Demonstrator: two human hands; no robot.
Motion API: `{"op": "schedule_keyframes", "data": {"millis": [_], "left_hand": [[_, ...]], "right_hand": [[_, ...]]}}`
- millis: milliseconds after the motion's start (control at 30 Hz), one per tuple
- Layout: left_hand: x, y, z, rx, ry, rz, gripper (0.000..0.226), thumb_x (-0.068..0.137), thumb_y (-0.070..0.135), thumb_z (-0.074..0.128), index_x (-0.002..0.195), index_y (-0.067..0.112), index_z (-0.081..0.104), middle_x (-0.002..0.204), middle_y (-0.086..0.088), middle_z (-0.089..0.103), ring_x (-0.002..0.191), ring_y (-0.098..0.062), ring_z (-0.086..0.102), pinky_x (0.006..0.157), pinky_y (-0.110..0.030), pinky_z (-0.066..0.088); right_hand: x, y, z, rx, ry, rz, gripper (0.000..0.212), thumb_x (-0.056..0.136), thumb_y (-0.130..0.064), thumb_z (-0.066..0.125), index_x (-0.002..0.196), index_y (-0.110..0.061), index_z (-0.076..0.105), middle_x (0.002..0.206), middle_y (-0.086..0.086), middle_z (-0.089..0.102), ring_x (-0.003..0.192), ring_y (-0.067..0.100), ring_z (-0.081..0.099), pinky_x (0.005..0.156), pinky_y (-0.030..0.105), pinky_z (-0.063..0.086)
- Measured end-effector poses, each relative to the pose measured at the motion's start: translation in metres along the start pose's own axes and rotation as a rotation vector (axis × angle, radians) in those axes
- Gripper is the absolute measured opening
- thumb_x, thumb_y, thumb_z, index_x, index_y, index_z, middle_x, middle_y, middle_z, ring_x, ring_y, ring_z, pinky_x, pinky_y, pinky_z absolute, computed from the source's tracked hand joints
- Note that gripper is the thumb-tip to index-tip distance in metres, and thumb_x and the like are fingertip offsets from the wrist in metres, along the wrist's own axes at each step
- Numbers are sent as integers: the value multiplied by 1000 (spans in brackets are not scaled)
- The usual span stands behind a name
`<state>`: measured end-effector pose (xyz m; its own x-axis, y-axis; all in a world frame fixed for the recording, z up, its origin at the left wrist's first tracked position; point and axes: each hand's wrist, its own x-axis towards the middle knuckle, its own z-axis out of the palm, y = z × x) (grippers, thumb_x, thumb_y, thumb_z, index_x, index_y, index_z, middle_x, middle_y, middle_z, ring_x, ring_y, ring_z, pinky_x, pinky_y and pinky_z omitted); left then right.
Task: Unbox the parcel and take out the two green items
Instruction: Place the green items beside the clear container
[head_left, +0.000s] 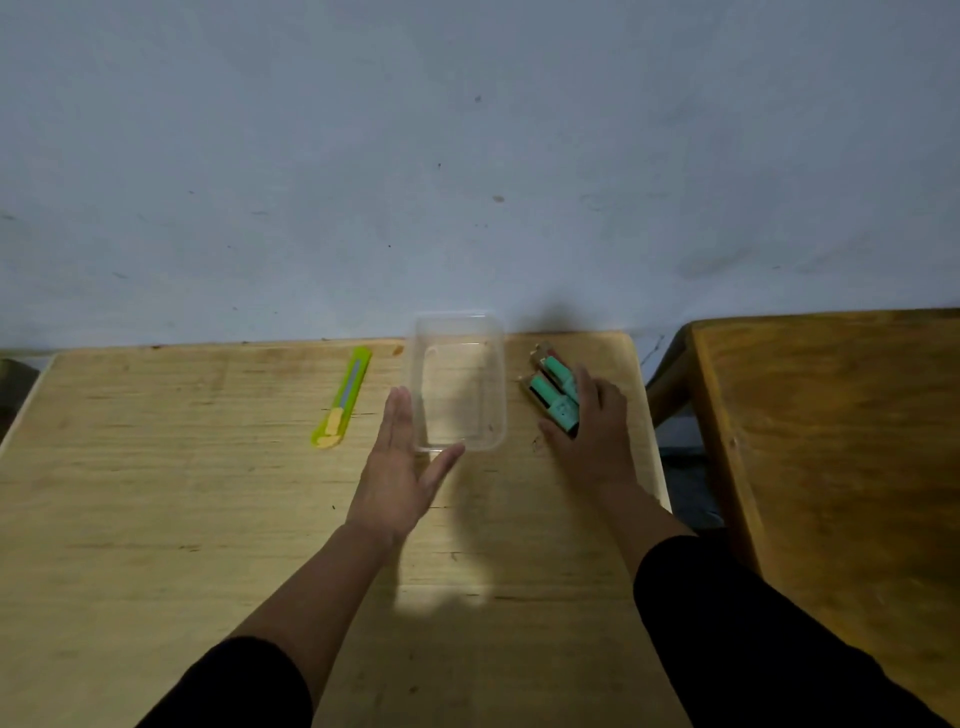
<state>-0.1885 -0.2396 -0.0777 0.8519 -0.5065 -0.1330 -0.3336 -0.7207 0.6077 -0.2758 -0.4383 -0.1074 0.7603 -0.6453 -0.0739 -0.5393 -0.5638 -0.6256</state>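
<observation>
A small brown parcel (540, 364) lies at the far right of the wooden table (182, 493), with two green items (553, 392) lying side by side in it. My right hand (592, 431) rests on the near end of the parcel and the green items, thumb on the left, fingers on the right. My left hand (402, 462) is flat with fingers apart, touching the near left corner of a clear plastic container (460, 382) that stands empty at the table's back edge.
A yellow-green utility knife (343, 400) lies left of the container. A grey wall (467, 156) rises behind the table. A second, darker wooden table (841, 441) stands to the right across a narrow gap.
</observation>
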Motion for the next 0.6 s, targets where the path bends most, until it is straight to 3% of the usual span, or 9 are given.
{"op": "schedule_keyframes", "data": {"millis": [200,367,467,600], "left_hand": [[4,-5,-9,-94,-70,-42,95,77,50,65,148,18,11,155,-4,25,141,-19,26,117,-34,23],[4,-5,-15,-160,-47,-38,92,72,34,77,145,20,25,137,-5,52,123,-21,52,103,-29,41],[3,-5,-18,-162,-43,-5,92,71,33,78,144,14,27,135,-8,53,120,-23,54,98,-31,46],[6,-8,-21,-178,-40,74,88,70,32,79,141,8,32,134,-13,54,118,-25,55,90,-24,44]], "right_hand": [[-7,-11,-8,32,81,130,80,83,-33,63,145,-13,17,138,15,31,125,27,32,103,34,32],[-10,-43,-8,115,192,125,81,80,-33,67,144,-13,22,132,16,38,120,27,38,97,37,40],[-10,-67,1,105,173,62,82,77,-34,70,142,-11,27,127,16,42,115,27,41,93,36,42],[-6,-99,18,72,137,46,83,76,-38,70,141,-9,28,127,15,43,116,27,40,95,35,40]]}}
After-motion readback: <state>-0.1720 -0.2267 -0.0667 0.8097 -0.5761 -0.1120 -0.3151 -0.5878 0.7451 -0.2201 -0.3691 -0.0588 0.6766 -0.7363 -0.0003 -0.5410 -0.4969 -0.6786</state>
